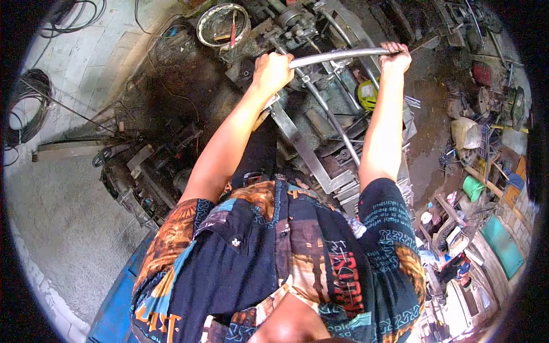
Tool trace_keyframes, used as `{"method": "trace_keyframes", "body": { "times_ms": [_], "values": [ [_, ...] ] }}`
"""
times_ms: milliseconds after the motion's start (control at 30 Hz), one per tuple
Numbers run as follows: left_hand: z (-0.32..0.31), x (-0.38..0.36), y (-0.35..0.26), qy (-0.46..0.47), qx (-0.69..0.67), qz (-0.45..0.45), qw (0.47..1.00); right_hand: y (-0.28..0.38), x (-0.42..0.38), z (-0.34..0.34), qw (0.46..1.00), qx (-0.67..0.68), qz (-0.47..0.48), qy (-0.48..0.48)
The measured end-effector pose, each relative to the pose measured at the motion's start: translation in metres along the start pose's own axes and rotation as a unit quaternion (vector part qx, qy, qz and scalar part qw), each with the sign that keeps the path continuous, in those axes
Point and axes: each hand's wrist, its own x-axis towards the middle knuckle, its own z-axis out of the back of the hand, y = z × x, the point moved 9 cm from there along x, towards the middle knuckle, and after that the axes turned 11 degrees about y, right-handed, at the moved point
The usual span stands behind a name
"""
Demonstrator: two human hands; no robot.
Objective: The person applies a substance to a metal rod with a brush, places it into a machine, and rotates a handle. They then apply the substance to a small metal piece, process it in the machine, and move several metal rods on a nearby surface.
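Note:
A curved, shiny metal bar spans the gap between my two hands, bowed slightly upward. My left hand is closed round its left end, knuckles up. At the other end, my right hand has its fingers wrapped over the bar. Beneath it lies a metal frame with long round rods running toward my body. A flat rectangular steel bar slants below my left hand. Close to my right forearm is a yellow-green object.
A round white-rimmed container with a red-handled tool stands beyond my left hand. Coiled black cable lies at far left. Dark machine parts sit left of my body. Clutter lines the right side, with a green sheet.

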Motion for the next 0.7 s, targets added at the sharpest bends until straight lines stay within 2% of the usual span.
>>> {"method": "trace_keyframes", "body": {
  "times_ms": [67, 133, 300, 467, 533, 600, 667, 700],
  "values": [
    [-0.002, 0.002, 0.001, 0.004, 0.015, 0.004, 1.000, 0.001, -0.007, -0.002, 1.000, -0.022, 0.008, -0.010],
    [-0.001, 0.005, 0.003, 0.008, 0.006, 0.009, 1.000, 0.008, -0.009, 0.003, 0.995, -0.069, 0.039, -0.061],
    [-0.008, 0.003, 0.002, 0.019, -0.021, 0.005, 1.000, 0.010, -0.010, 0.011, 0.998, -0.056, 0.011, -0.022],
    [-0.004, 0.002, -0.007, 0.044, -0.040, -0.011, 0.998, 0.011, -0.015, 0.015, 0.998, -0.058, 0.014, -0.035],
    [-0.008, 0.002, -0.006, 0.066, -0.061, -0.009, 0.996, 0.009, -0.015, 0.024, 0.995, -0.062, -0.008, -0.082],
    [-0.008, 0.002, -0.007, 0.074, -0.077, -0.027, 0.994, 0.006, -0.016, 0.029, 0.997, -0.051, -0.001, -0.054],
    [-0.014, 0.001, -0.004, 0.111, -0.105, -0.022, 0.988, 0.005, -0.033, 0.021, 0.974, -0.182, 0.040, -0.131],
    [-0.011, 0.001, -0.007, 0.142, -0.116, -0.020, 0.983, 0.001, -0.038, 0.025, 0.968, -0.217, 0.052, -0.118]
  ]
}}
